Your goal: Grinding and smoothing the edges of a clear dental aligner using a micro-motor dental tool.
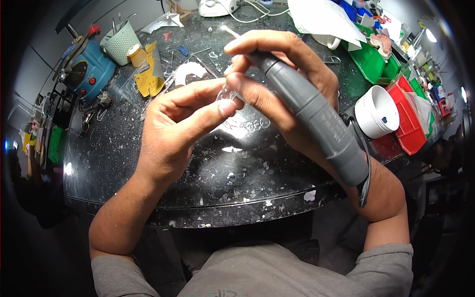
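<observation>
Near the middle of the head view, my left hand [173, 123] pinches a small clear plastic piece [224, 95] between thumb and forefinger. My right hand [292, 94] grips a grey rotary handpiece [319, 121] with a black cord at its rear and a thin bit tipped up toward the back; its thumb meets the clear piece beside my left fingertips. Below my fingers on the speckled black worktop [208, 183] lie clear scraps [252, 121]. A white horseshoe-shaped piece [188, 74] lies just behind my left hand.
At the back left stand a blue machine [86, 69], a mint tool holder [118, 44] and a torn yellow sheet [147, 74]. On the right are a white tub [376, 114], red [403, 126] and green bins [366, 62]. White paper [316, 15] and a white device [217, 7] lie at the back.
</observation>
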Demonstrator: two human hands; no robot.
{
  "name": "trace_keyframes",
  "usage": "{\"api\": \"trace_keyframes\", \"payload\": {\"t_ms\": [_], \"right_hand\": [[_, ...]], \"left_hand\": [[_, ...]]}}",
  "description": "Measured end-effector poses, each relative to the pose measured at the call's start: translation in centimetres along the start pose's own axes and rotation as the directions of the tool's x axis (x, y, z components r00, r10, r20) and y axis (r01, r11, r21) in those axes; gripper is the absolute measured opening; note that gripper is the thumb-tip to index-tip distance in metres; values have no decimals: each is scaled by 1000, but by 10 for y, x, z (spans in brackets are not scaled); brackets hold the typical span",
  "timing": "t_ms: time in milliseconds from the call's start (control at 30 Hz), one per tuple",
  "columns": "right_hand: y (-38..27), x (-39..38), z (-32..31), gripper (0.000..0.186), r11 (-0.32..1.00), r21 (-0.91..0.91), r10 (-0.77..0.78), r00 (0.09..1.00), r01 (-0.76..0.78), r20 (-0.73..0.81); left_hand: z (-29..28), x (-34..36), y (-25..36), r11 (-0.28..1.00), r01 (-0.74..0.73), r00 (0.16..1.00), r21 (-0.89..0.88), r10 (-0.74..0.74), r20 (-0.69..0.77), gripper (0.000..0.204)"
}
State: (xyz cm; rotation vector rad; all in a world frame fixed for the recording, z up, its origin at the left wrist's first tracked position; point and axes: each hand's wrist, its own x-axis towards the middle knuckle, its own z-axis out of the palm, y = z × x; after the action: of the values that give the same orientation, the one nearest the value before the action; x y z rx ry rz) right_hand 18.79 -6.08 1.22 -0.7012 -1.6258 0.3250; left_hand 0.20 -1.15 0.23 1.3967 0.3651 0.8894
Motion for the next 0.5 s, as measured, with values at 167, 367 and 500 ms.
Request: {"api": "trace_keyframes", "payload": {"t_ms": [167, 367, 500], "right_hand": [[-3, -1, -3, 31, 974, -25, 222, 971, -225, -84], [-3, 5, -13, 30, 922, -383, -79, 997, 67, -17], [-1, 1, -8, 36, 961, -266, -85, 996, 75, -27]], "left_hand": [[-11, 3, 1, 966, 143, 988, -217, -128, 82, 39], [-11, 5, 5, 947, 140, 990, -289, -142, 14, 44], [-11, 7, 3, 942, 127, 991, -311, -135, -4, 45]]}}
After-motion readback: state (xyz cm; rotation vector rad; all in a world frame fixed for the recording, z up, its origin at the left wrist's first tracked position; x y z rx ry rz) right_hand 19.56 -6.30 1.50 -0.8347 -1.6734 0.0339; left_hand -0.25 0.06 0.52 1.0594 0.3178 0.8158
